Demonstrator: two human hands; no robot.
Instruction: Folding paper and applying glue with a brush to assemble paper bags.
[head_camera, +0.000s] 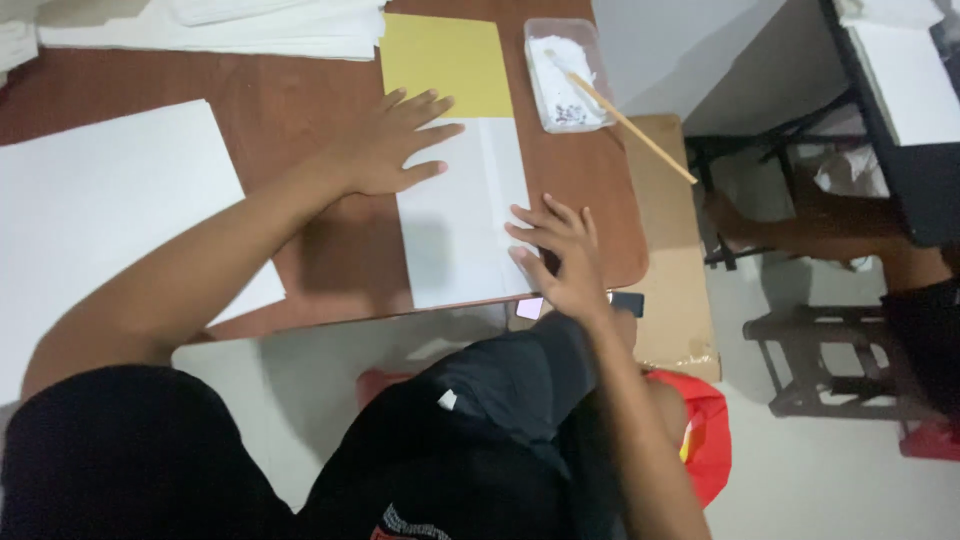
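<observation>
Both hands flat, fingers spread, no grip closed on anything: left hand (395, 140) and right hand (560, 250) press a smooth white folded sheet (455, 225) at frame centre, on the brown table (330, 240). Yellow paper (445, 62) lies above; upper right, a clear plastic tub (565, 75) holds white paste and a wooden stick (630, 125).

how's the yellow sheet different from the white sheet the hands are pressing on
The yellow sheet is a plain mustard colour and lies untouched at the far edge of the table; the white sheet lies nearer the person, held flat by the left hand and the right hand. The yellow sheet looks shorter and uncreased, while the white sheet is longer and shows a lengthwise fold line. Both are flat rectangles of similar width, lying end to end.
</observation>
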